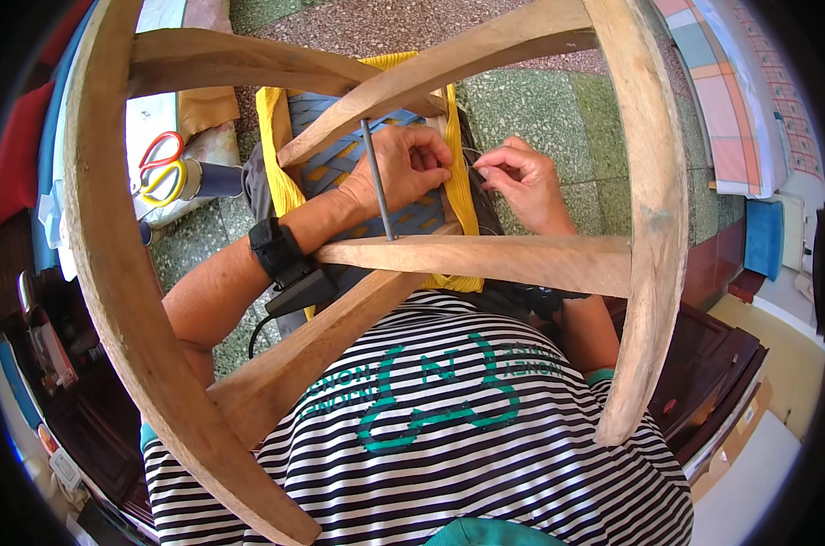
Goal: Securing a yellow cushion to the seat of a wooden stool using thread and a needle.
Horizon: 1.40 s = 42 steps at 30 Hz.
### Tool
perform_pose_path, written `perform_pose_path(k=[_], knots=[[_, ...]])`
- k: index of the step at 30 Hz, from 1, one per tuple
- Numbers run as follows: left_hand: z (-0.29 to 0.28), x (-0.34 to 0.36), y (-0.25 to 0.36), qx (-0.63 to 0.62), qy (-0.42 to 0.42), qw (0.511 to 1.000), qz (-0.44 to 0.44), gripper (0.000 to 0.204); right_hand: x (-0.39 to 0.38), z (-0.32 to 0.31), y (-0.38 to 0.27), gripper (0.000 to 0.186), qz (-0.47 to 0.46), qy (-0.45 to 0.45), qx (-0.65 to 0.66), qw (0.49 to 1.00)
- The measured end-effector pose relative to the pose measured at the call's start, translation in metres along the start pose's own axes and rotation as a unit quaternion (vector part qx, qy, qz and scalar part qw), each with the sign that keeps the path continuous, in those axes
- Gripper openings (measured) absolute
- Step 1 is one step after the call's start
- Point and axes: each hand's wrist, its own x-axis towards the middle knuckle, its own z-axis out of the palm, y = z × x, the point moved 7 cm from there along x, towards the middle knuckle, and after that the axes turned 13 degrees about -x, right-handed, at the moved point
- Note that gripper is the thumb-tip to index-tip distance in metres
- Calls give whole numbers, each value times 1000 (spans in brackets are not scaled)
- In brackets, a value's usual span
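Note:
Legs toward me, a wooden stool frame stands over my lap. Its seat of woven blue straps has a ribbed yellow cloth around the edge. A thin metal rod joins two crossing bars. My left hand reaches inside the frame, its fingers closed beside the right-hand yellow edge; what they pinch is hidden. Outside that edge, my right hand pinches a thin pale thread between thumb and forefinger. The thread runs toward the yellow cloth.
Left of the stool lie scissors with red and yellow handles, beside a dark blue cylinder. A black device with a cable hangs below my left wrist. Speckled tiles cover the floor. Checked cloth is at the far right.

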Motion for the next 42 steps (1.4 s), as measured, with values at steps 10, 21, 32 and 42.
perform_pose_path(k=[10,21,32,42], knots=[[1,-2,7,-1,5,1000,0,9,5,14,-12,12,21,-38,118,992],[-12,-10,23,86,-40,995,44,9,18,-3,-67,15,-143,45,4,989],[-48,-67,16,-69,22,995,-68,7,32,54,-110,12,-180,-224,-20,958],[-93,-123,27,-133,295,946,6,14,44,79,-106,9,-97,-240,85,962]])
